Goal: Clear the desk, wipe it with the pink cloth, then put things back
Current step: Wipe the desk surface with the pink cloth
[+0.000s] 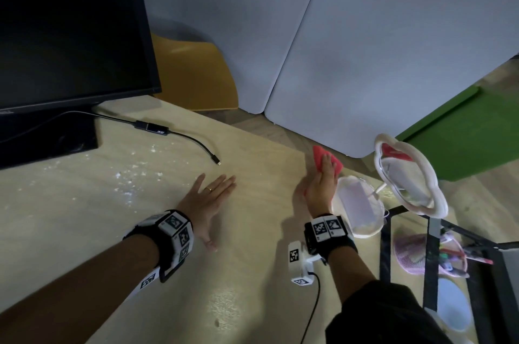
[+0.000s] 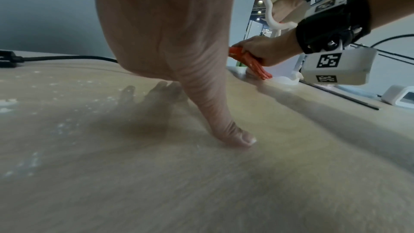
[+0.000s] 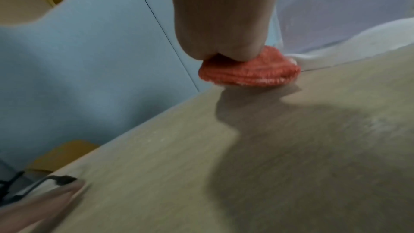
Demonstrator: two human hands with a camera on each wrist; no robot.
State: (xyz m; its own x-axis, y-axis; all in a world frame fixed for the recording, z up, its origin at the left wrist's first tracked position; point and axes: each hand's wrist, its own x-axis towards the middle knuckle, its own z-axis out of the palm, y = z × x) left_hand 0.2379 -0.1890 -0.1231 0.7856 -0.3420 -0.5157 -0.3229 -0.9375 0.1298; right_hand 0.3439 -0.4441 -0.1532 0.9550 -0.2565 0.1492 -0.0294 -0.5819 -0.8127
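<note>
Since the pink cloth (image 1: 327,161) is soft, light and folded thick, flat pressure from above suits it best — it sits at the surface's (image 1: 252,273) far right edge, under the right hand's (image 1: 323,183) straight fingers. Left hand (image 1: 206,203) lies spread — palm down, holding nothing.

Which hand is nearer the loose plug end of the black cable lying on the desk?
Left. The left hand lies flat on the wooden desk just below the black cable's plug end. The right hand presses the folded pink cloth farther right, near the desk's far edge.
</note>
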